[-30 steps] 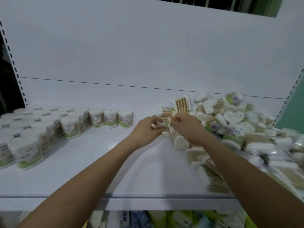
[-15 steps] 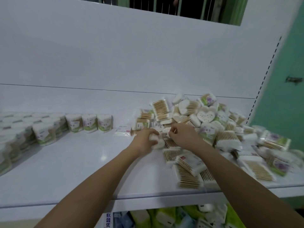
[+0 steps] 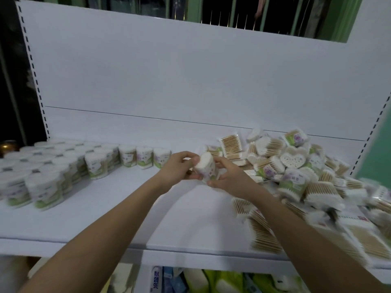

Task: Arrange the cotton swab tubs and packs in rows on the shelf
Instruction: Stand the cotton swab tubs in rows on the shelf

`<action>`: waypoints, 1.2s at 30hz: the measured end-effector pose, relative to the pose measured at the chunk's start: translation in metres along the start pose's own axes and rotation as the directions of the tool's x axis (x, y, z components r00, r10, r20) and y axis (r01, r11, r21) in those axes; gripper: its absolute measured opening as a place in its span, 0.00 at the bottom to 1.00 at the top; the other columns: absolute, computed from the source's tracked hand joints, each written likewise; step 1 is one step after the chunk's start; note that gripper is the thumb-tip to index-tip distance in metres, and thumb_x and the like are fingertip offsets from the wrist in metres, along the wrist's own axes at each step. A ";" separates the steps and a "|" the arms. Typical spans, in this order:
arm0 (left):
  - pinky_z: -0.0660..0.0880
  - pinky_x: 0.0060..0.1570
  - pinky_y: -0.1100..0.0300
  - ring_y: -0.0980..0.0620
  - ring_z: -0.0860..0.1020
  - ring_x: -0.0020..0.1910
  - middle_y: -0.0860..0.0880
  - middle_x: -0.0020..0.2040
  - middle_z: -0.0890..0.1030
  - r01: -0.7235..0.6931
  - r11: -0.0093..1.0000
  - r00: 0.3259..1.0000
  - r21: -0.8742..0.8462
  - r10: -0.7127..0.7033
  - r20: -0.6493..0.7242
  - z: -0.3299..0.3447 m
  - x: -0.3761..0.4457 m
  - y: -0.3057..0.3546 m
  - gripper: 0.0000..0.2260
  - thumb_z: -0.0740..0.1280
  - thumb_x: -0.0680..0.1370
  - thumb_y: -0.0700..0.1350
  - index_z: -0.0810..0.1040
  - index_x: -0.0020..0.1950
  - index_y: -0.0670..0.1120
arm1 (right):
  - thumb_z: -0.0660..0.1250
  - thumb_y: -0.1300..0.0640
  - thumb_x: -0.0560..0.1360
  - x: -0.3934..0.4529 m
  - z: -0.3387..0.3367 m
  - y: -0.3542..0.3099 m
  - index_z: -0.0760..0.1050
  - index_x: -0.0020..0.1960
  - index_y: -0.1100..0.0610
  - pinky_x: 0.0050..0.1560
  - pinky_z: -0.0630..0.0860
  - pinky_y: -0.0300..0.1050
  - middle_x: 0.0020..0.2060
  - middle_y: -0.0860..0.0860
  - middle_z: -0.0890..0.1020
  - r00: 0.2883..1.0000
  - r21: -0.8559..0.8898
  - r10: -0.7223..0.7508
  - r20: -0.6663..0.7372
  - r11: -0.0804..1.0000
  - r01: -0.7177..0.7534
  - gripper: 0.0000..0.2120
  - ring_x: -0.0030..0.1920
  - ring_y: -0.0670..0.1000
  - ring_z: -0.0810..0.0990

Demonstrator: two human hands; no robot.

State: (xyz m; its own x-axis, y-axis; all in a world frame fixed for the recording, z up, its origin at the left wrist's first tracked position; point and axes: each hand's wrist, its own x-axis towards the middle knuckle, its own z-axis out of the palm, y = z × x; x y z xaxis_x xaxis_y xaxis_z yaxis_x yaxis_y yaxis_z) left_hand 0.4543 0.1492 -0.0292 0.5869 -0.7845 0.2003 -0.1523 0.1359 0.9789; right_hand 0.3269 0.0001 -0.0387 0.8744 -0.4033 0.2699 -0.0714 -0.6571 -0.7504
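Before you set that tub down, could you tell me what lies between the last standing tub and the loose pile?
In the head view, only both hands, left hand and right hand, holding the tub over bare shelf.

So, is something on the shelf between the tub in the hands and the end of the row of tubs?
Nothing visible: the shelf is bare between the held tub and the last tub in the row.

My one head camera looks forward and down, close over the white shelf (image 3: 105,208), back panel (image 3: 190,81) at twelve o'clock.
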 end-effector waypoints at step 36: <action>0.70 0.49 0.57 0.45 0.71 0.57 0.45 0.62 0.72 0.209 0.495 0.685 0.843 0.541 -0.488 -0.178 -0.078 -0.072 0.13 0.68 0.76 0.41 0.76 0.60 0.45 | 0.57 0.43 0.81 0.079 0.226 -0.051 0.66 0.74 0.49 0.73 0.58 0.49 0.73 0.47 0.68 0.977 -0.414 -0.060 0.206 0.899 0.143 0.23 0.73 0.53 0.63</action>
State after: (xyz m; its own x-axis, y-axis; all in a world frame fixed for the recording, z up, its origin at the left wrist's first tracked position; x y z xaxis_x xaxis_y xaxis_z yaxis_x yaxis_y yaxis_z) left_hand 0.5612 0.3080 -0.1079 0.7074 -0.1688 0.6863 -0.6234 -0.6066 0.4933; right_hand 0.5083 0.1452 -0.1156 0.9573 -0.2227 0.1845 -0.1377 -0.9120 -0.3864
